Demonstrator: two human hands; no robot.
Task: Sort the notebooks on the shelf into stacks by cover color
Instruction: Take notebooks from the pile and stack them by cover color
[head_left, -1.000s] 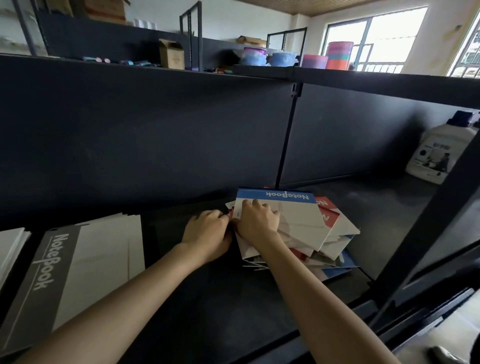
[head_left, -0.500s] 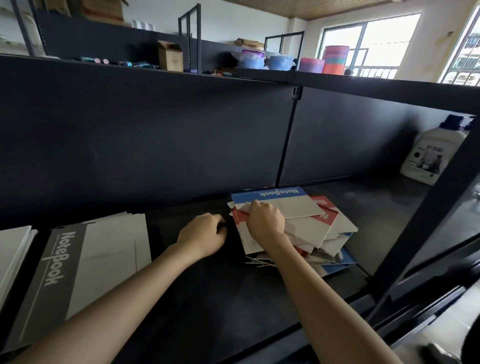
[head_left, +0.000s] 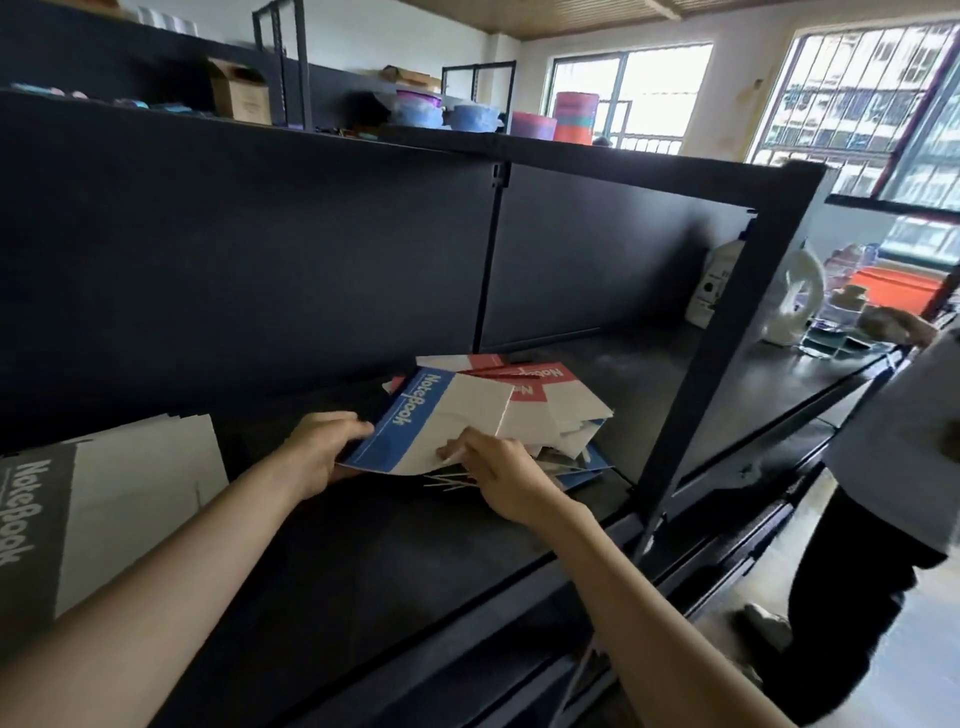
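At the far left of the dark shelf (head_left: 363, 571) lies the grey stack (head_left: 130, 519), flat, its top cover showing a grey band with "NoteBook" printed on it and white beside it. Above it, on the upper board, stand a box (head_left: 241, 93) and, further right, blue bowls (head_left: 421, 109). Your left hand (head_left: 322, 452) reaches in from the lower left and grips the blue notebook (head_left: 415, 426) at its blue band, with the thumb on top of the cover and the other fingers curled beneath the edge. That notebook is near the middle of the shelf, well apart from the grey stack, tilted with its near edge raised off the board and its far end lying over the pile (head_left: 571, 421). Your right hand (head_left: 498, 467) comes in from the lower right and holds the white part of the same cover at its near edge, the fingertips bent onto the top; you cannot tell whether the thumb is underneath. The pile sits just behind and to the right of that hand, a loose heap of covers lying at different angles, with a red notebook (head_left: 540, 384) on its far side and a blue corner showing at the bottom. To the right of the pile rises a black post (head_left: 727, 338), and behind it a white bottle (head_left: 711, 291) stands at the back of the shelf. Beyond the shelf's right end stands a person (head_left: 893, 441) in a pale top.
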